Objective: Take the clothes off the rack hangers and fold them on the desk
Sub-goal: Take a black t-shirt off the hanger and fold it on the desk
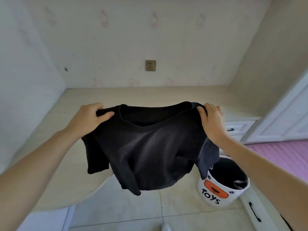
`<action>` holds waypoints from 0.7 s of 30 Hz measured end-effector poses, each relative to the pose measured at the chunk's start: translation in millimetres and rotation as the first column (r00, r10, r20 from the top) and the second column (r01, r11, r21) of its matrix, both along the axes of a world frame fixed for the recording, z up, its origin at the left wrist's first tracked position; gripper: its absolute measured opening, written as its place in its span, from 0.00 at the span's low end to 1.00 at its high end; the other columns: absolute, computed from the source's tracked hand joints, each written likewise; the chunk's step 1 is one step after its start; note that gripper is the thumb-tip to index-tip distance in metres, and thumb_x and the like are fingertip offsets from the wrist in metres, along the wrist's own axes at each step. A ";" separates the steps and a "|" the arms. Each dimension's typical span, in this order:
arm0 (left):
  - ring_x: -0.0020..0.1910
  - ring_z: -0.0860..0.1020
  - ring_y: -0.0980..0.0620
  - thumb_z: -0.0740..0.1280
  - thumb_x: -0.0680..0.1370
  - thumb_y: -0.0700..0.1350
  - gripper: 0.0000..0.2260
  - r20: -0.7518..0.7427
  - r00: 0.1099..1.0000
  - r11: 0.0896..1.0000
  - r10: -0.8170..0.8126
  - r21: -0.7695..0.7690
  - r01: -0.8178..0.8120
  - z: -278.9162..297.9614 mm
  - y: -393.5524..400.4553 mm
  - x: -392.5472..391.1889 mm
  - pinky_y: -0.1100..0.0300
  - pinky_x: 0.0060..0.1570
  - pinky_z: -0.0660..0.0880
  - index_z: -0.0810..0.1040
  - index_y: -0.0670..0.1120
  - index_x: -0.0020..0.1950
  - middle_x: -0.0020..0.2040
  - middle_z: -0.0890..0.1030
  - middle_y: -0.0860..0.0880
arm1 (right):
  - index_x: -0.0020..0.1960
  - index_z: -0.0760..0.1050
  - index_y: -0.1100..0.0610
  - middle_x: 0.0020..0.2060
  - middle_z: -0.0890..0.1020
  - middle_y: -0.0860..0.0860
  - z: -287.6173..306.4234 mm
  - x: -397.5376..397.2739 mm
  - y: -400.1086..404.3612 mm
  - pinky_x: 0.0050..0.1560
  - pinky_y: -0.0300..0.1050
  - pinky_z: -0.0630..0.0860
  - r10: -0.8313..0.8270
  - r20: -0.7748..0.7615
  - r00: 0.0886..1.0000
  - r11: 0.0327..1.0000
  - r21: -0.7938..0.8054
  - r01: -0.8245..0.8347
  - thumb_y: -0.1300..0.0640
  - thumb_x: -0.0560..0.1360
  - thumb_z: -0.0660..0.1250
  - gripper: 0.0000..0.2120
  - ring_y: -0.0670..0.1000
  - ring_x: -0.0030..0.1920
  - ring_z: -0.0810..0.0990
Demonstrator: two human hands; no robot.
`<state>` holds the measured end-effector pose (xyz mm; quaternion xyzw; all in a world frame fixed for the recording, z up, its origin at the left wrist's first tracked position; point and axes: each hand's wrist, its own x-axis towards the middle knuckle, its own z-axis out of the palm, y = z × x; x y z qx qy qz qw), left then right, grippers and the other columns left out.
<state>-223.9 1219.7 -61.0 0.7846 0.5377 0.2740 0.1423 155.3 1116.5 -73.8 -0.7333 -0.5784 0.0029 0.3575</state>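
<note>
Hanging by its shoulders between the gripping left hand (90, 117) and right hand (211, 120), the black T-shirt (150, 147) spans crosswise above the table (55, 130) edge, hem down.

Pale desk (55, 164), apparently bare; white "TOYS" basket (221, 189) stands on tiled floor (133, 212).

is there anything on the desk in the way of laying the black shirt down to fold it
Nothing visible. The black shirt hangs from the left hand and right hand over the desk, whose visible surface looks bare.
</note>
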 end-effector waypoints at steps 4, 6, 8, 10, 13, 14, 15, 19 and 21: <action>0.27 0.72 0.46 0.69 0.75 0.56 0.19 -0.095 0.965 0.965 0.246 0.117 -0.235 4.2 14.7 -8.7 0.55 0.29 0.66 0.68 0.43 0.37 0.26 0.72 0.45 | 0.42 0.67 0.61 0.35 0.71 0.55 4.7 7.7 69.3 0.46 0.57 0.69 0.190 0.093 0.977 0.982 0.007 -0.191 0.53 0.82 0.55 0.15 0.59 0.42 0.69; 0.27 0.71 0.45 0.69 0.76 0.55 0.19 -0.116 0.927 0.920 0.356 0.215 -0.327 7.8 21.1 -13.7 0.54 0.29 0.66 0.68 0.42 0.38 0.26 0.72 0.46 | 0.44 0.67 0.62 0.36 0.71 0.56 10.8 10.2 102.1 0.42 0.55 0.70 0.290 0.132 0.948 0.957 -0.012 -0.291 0.52 0.82 0.54 0.14 0.59 0.39 0.71; 0.26 0.72 0.42 0.69 0.76 0.54 0.19 -0.135 0.889 0.872 0.438 0.302 -0.384 7.8 28.2 -18.4 0.55 0.29 0.66 0.68 0.41 0.37 0.25 0.71 0.47 | 0.45 0.65 0.59 0.34 0.72 0.55 15.8 8.7 131.6 0.37 0.53 0.71 0.366 0.200 0.909 0.930 -0.053 -0.363 0.51 0.82 0.54 0.13 0.59 0.35 0.71; 0.26 0.73 0.41 0.71 0.76 0.51 0.18 -0.155 0.859 0.840 0.487 0.350 -0.414 4.8 36.1 -24.4 0.55 0.30 0.66 0.69 0.41 0.36 0.25 0.70 0.47 | 0.46 0.65 0.58 0.31 0.73 0.54 16.4 4.0 161.7 0.33 0.52 0.71 0.383 0.250 0.889 0.924 -0.094 -0.371 0.50 0.83 0.53 0.13 0.59 0.32 0.72; 0.27 0.75 0.40 0.73 0.75 0.49 0.16 -0.123 0.833 0.802 0.540 0.377 -0.463 3.7 52.7 -34.4 0.54 0.31 0.68 0.71 0.40 0.38 0.28 0.74 0.45 | 0.46 0.67 0.59 0.30 0.75 0.55 13.9 -7.0 204.9 0.33 0.52 0.73 0.398 0.270 0.877 0.917 -0.107 -0.384 0.48 0.82 0.54 0.15 0.61 0.32 0.75; 0.27 0.75 0.40 0.73 0.75 0.49 0.16 -0.110 0.832 0.793 0.545 0.390 -0.468 3.0 60.3 -38.3 0.54 0.31 0.68 0.72 0.40 0.39 0.28 0.74 0.45 | 0.45 0.67 0.59 0.29 0.74 0.54 13.3 -10.9 219.5 0.32 0.52 0.72 0.407 0.271 0.872 0.913 -0.099 -0.395 0.48 0.82 0.54 0.15 0.61 0.32 0.75; 0.26 0.74 0.40 0.73 0.75 0.49 0.16 -0.106 0.832 0.787 0.545 0.408 -0.463 2.0 68.0 -42.4 0.54 0.31 0.67 0.71 0.40 0.40 0.27 0.74 0.44 | 0.44 0.67 0.59 0.29 0.73 0.53 12.9 -14.2 232.6 0.31 0.51 0.70 0.418 0.276 0.865 0.908 -0.090 -0.410 0.48 0.82 0.55 0.16 0.61 0.31 0.74; 0.23 0.72 0.42 0.65 0.77 0.59 0.22 -0.116 0.835 0.770 0.537 0.471 -0.430 -7.3 108.9 -64.6 0.58 0.29 0.65 0.72 0.40 0.39 0.24 0.72 0.45 | 0.41 0.66 0.60 0.27 0.72 0.53 10.5 -34.2 292.0 0.29 0.49 0.66 0.476 0.246 0.844 0.878 -0.084 -0.471 0.48 0.81 0.56 0.17 0.58 0.29 0.73; 0.22 0.72 0.42 0.60 0.76 0.61 0.24 -0.143 0.822 0.755 0.551 0.504 -0.419 -15.5 131.8 -78.6 0.59 0.28 0.64 0.73 0.40 0.36 0.23 0.72 0.45 | 0.40 0.67 0.60 0.27 0.73 0.53 8.6 -45.1 319.7 0.28 0.49 0.67 0.497 0.258 0.828 0.866 -0.085 -0.493 0.46 0.81 0.56 0.19 0.56 0.28 0.72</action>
